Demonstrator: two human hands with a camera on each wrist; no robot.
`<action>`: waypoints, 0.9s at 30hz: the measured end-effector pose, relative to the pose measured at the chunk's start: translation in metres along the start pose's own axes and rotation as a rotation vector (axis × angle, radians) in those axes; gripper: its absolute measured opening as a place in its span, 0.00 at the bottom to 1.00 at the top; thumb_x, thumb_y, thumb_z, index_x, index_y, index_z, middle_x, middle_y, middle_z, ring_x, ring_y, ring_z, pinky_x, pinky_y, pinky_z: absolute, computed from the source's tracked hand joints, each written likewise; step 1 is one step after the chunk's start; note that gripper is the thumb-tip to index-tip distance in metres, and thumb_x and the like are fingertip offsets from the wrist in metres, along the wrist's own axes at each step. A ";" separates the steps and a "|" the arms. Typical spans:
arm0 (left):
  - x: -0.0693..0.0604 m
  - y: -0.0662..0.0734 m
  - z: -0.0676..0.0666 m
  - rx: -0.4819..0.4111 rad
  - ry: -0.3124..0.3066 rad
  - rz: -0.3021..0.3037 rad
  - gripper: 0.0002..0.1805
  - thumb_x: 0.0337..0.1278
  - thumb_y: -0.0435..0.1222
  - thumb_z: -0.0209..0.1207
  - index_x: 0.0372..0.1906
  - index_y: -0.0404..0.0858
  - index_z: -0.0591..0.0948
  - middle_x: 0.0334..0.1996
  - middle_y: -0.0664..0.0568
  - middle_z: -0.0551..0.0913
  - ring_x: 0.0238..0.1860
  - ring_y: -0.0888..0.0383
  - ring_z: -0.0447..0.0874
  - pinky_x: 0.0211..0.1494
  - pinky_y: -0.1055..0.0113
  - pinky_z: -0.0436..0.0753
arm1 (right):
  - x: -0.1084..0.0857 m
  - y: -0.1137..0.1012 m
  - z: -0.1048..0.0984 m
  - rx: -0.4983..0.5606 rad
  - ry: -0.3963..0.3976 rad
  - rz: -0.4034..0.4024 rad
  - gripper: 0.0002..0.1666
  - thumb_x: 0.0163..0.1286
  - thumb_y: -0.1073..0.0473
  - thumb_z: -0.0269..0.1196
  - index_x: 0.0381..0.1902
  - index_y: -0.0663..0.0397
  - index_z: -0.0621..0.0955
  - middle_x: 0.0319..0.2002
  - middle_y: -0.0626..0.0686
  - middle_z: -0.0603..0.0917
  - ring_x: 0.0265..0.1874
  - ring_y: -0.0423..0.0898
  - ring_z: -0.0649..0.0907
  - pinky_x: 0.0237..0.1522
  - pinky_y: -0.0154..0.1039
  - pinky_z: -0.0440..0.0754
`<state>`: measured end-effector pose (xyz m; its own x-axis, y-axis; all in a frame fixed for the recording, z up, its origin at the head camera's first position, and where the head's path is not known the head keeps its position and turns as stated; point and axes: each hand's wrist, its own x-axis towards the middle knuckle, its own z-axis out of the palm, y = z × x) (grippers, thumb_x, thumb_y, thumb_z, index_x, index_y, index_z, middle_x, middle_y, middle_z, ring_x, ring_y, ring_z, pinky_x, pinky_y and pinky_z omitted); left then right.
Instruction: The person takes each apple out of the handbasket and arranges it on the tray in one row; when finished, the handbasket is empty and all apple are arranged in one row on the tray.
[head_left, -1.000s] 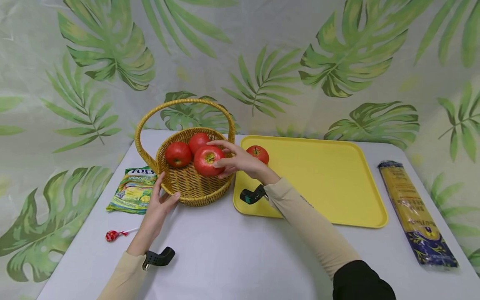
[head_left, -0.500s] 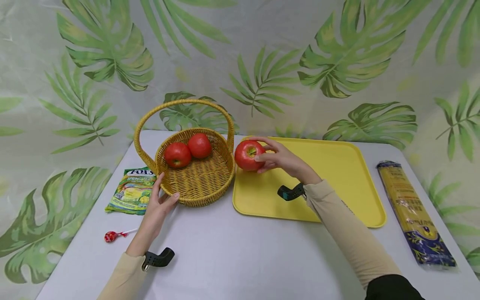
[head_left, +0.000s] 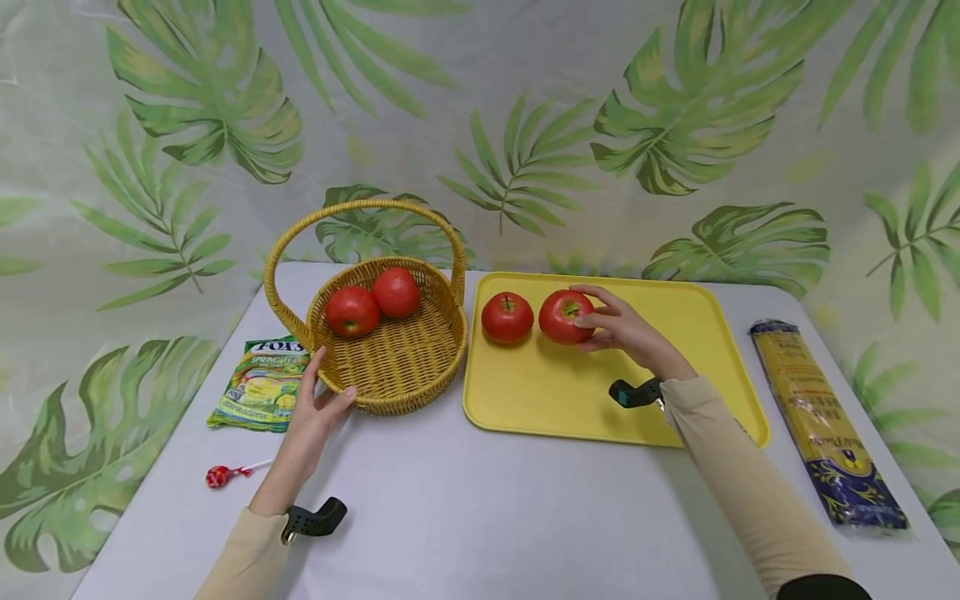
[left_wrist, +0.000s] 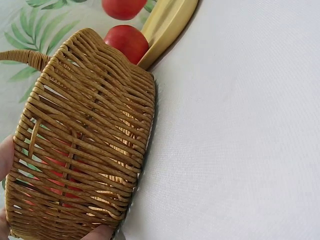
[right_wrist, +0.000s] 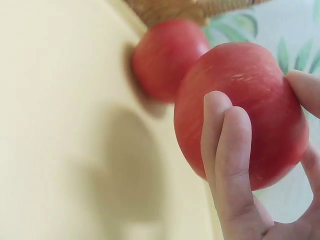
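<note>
Right hand (head_left: 622,332) grips 1 round red apple (head_left: 557,322) above the rectangular yellow tray (head_left: 547,392), rightward of a 2nd red apple (head_left: 507,319).

Bare yellow tray (head_left: 543,396) offers passage at 6 o'clock from the held apple (head_left: 559,321); at 9 o'clock, a second apple (head_left: 507,319), then the wicker basket (head_left: 401,404), block the way.

Bright, even light, soft shadows

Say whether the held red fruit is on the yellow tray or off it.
Off: the right hand holds the red fruit above the yellow tray, its shadow lying apart from it.
</note>
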<state>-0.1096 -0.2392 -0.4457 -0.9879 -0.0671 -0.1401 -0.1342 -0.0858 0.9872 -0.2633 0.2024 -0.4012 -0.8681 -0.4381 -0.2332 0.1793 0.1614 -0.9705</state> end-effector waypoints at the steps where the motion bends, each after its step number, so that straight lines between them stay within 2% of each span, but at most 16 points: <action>1: 0.000 0.000 0.000 0.000 0.000 0.001 0.45 0.67 0.34 0.56 0.77 0.53 0.40 0.75 0.52 0.31 0.72 0.44 0.44 0.68 0.55 0.61 | -0.001 0.003 -0.002 0.006 0.008 0.008 0.35 0.71 0.61 0.58 0.72 0.47 0.59 0.62 0.66 0.63 0.33 0.58 0.85 0.42 0.44 0.84; 8: -0.001 -0.001 0.000 0.018 0.003 0.001 0.45 0.67 0.34 0.56 0.77 0.53 0.40 0.75 0.51 0.32 0.72 0.44 0.45 0.69 0.52 0.59 | -0.001 0.016 -0.010 0.032 0.033 0.035 0.35 0.72 0.63 0.56 0.73 0.48 0.58 0.64 0.67 0.62 0.28 0.51 0.86 0.40 0.41 0.84; 20: 0.000 -0.001 -0.001 0.018 0.007 -0.001 0.45 0.67 0.35 0.56 0.77 0.53 0.40 0.75 0.51 0.32 0.72 0.44 0.45 0.68 0.55 0.61 | 0.008 0.021 -0.012 -0.005 0.015 0.048 0.36 0.72 0.63 0.56 0.74 0.49 0.56 0.65 0.68 0.61 0.29 0.53 0.86 0.44 0.47 0.83; 27: -0.001 0.000 -0.001 0.019 0.003 0.000 0.45 0.67 0.35 0.56 0.77 0.53 0.41 0.75 0.52 0.31 0.72 0.44 0.44 0.69 0.53 0.60 | 0.012 0.021 -0.012 0.016 0.010 0.087 0.37 0.74 0.61 0.55 0.75 0.49 0.53 0.66 0.66 0.58 0.29 0.49 0.86 0.45 0.44 0.83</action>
<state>-0.1090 -0.2399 -0.4460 -0.9876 -0.0697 -0.1403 -0.1357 -0.0670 0.9885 -0.2753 0.2115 -0.4236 -0.8537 -0.4139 -0.3158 0.2614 0.1838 -0.9476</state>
